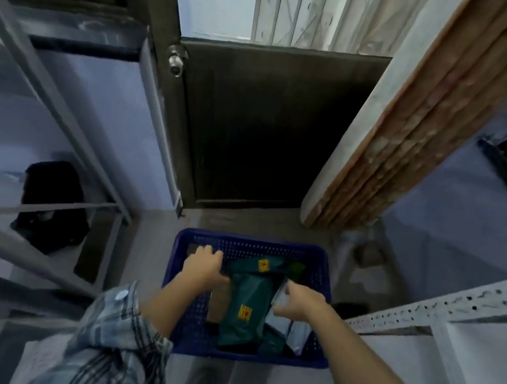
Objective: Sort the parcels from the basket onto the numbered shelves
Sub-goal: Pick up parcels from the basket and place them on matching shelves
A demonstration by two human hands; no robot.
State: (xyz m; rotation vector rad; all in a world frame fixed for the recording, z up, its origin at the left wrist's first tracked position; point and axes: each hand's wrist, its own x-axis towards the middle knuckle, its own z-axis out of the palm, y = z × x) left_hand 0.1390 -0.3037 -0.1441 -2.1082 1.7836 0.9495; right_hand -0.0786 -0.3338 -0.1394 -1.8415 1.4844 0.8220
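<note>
A blue plastic basket [322, 292] stands on the floor straight ahead. Inside it lie green parcels with yellow labels: a long one [242, 322] in the middle and another [269, 267] across the far end. A white-grey parcel [297, 330] sits along the right side. My left hand [203, 264] reaches into the basket at the left, fingers curled over the edge of a green parcel. My right hand [293, 303] is at the right edge of the long green parcel, touching the white-grey one. The blur hides whether either hand grips anything.
A metal shelf frame [64, 124] rises on the left, with a black bag [49, 206] on the floor behind it. A white perforated shelf rail [462, 306] juts in on the right. A dark door [270, 127] and a leaning mattress [409, 124] close off the far end.
</note>
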